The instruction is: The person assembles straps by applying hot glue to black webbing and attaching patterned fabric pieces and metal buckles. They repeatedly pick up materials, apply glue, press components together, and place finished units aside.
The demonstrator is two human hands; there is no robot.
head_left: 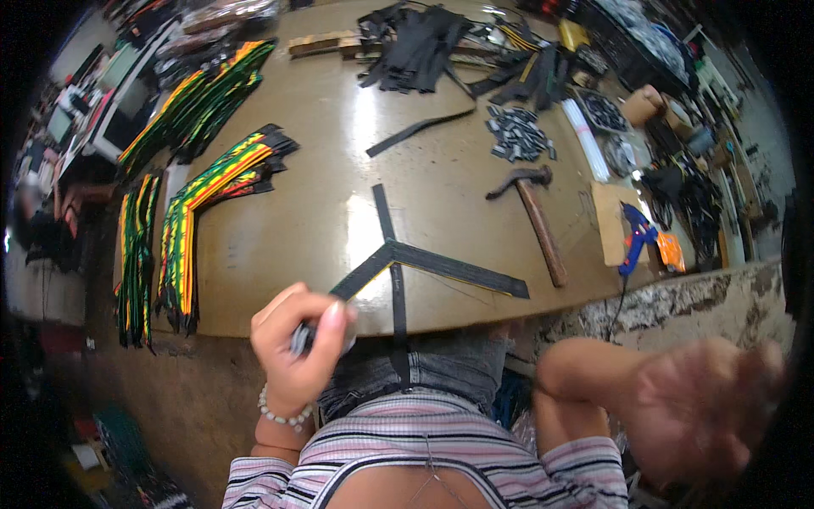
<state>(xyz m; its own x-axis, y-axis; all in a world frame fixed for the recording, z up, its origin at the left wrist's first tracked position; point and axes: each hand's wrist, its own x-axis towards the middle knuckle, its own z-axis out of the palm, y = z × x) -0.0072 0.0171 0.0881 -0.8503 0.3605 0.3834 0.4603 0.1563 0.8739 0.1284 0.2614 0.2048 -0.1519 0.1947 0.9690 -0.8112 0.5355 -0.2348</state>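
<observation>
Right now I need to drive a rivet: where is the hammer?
In the head view the hammer lies on the table's right side, between the crossed black straps and the blue glue gun.

Bare tabletop [305, 212] open in the middle band, far of the crossed black straps [398, 259] at the near edge. Left side blocked by rows of green-yellow woven strips [182, 246]. Right: hammer [534, 216] lying lengthways, glue gun [634, 237] beyond it. Far edge crowded with a black strap pile [415, 47] and a heap of small metal clips [517, 136]; single strap [420, 130] between.
</observation>
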